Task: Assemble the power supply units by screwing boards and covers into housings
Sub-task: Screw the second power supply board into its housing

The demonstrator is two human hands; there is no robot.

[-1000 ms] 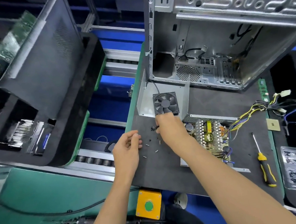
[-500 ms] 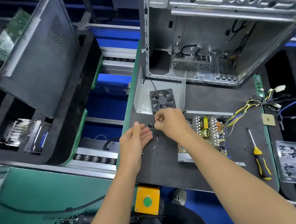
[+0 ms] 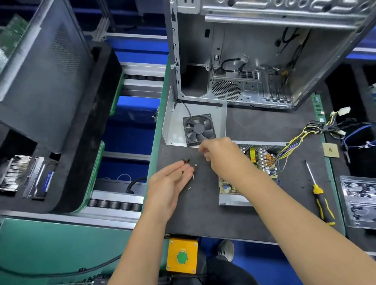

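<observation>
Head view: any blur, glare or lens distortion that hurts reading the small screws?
Head view: strong wide-angle bending at the edges, the computer case leaning; bright glare on its metal top; right hand slightly motion-blurred; loose screws by the left hand are tiny and soft; lighting otherwise even.

Both forearms extend forward. Left hand (image 3: 167, 187) lies palm up, fingers straight and relaxed. Right hand (image 3: 221, 155) is raised just beyond it, fingers curled, fingertips pinched together.
</observation>
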